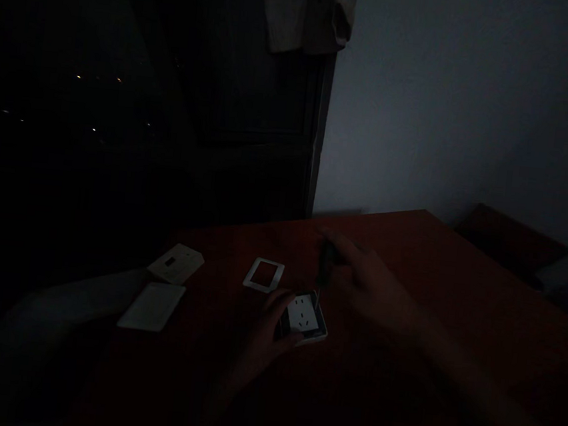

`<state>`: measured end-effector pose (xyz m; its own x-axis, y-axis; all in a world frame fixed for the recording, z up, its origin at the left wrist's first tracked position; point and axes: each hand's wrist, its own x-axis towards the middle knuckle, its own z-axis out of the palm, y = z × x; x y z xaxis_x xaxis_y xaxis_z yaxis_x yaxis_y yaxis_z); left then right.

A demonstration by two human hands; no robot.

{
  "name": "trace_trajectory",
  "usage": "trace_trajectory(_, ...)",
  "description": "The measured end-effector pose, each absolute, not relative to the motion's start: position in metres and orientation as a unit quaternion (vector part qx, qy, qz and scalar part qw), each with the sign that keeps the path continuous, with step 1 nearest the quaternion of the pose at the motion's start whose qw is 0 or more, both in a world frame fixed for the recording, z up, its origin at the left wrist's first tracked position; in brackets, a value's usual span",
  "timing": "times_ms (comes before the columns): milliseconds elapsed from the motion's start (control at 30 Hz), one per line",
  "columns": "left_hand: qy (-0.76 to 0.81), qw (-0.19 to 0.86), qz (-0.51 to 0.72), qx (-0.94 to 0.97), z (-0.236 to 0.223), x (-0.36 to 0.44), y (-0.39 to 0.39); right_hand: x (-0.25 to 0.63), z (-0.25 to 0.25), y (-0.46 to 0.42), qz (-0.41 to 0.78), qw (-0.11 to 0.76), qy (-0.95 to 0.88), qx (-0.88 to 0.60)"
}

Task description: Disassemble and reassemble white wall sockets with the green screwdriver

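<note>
A wall socket with a white face and dark surround lies on the reddish table, its slots facing up. My left hand grips it from the left, fingers at its far edge and thumb at its near edge. Above its right side, my right hand is closed round the dark handle of a screwdriver. The screwdriver stands nearly upright, its thin shaft reaching down to the right part of the socket. Whether the tip sits in a screw is too dark to tell.
A white square frame lies beyond the socket. To the left are a pale box-like piece with a dark slot and a flat white plate. The table meets a pale wall; a dark window is at the left.
</note>
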<state>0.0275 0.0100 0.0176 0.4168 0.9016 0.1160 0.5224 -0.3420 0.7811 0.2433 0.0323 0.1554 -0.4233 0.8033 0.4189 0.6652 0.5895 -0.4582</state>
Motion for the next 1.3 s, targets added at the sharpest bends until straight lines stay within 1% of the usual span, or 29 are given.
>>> trace_trajectory(167,0.477,0.329,0.274,0.768,0.0172,0.0277,0.0103,0.2406,0.1546,0.0323,-0.01,0.252,-0.8,-0.545)
trace_trajectory(233,0.475,0.331,0.274,0.767,0.0186,0.0281,0.0104,0.2407,0.1556,0.031,0.014,0.266,-0.81,-0.523)
trace_trajectory(333,0.474,0.335,0.27,0.768,0.0225,0.0288,0.0102,0.2427,0.1571,0.0292,0.103,0.312,-0.839,-0.434)
trace_trajectory(400,0.472,0.337,0.272,0.768,0.024,0.0288,0.01,0.243,0.1571,0.0291,0.121,0.314,-0.845,-0.417)
trace_trajectory(467,0.469,0.344,0.278,0.765,0.0235,0.0282,0.0101,0.2412,0.1562,0.0298,0.082,0.289,-0.839,-0.453)
trace_trajectory(567,0.469,0.346,0.274,0.765,0.0197,0.0265,0.0106,0.237,0.1548,0.0304,-0.021,0.244,-0.811,-0.532)
trace_trajectory(633,0.464,0.345,0.274,0.768,0.0168,0.0257,0.0109,0.2358,0.1548,0.0294,-0.045,0.238,-0.8,-0.549)
trace_trajectory(667,0.462,0.344,0.277,0.769,0.0158,0.0256,0.0109,0.236,0.1552,0.0285,-0.031,0.246,-0.805,-0.539)
trace_trajectory(767,0.467,0.346,0.278,0.765,0.0163,0.0264,0.0102,0.2384,0.1569,0.0256,0.064,0.291,-0.836,-0.461)
trace_trajectory(833,0.473,0.341,0.275,0.764,0.0189,0.0272,0.0096,0.2392,0.1575,0.0249,0.097,0.296,-0.845,-0.435)
trace_trajectory(867,0.474,0.339,0.273,0.766,0.0202,0.0275,0.0093,0.2389,0.1574,0.025,0.087,0.288,-0.842,-0.447)
trace_trajectory(967,0.475,0.338,0.269,0.767,0.0219,0.0273,0.0091,0.2368,0.156,0.0268,0.004,0.245,-0.815,-0.526)
trace_trajectory(1033,0.475,0.339,0.266,0.768,0.0203,0.0265,0.0093,0.2369,0.1552,0.0281,-0.018,0.245,-0.8,-0.547)
trace_trajectory(1100,0.473,0.334,0.27,0.769,0.0178,0.0257,0.0097,0.239,0.1547,0.0288,0.026,0.283,-0.813,-0.508)
trace_trajectory(1200,0.472,0.334,0.275,0.768,0.0159,0.0255,0.0098,0.2432,0.1535,0.0299,0.133,0.339,-0.833,-0.416)
trace_trajectory(1233,0.472,0.337,0.277,0.766,0.0162,0.0257,0.0096,0.2439,0.1526,0.0306,0.147,0.343,-0.833,-0.409)
trace_trajectory(1300,0.47,0.341,0.276,0.765,0.0181,0.0261,0.0093,0.2433,0.1503,0.0321,0.125,0.335,-0.821,-0.445)
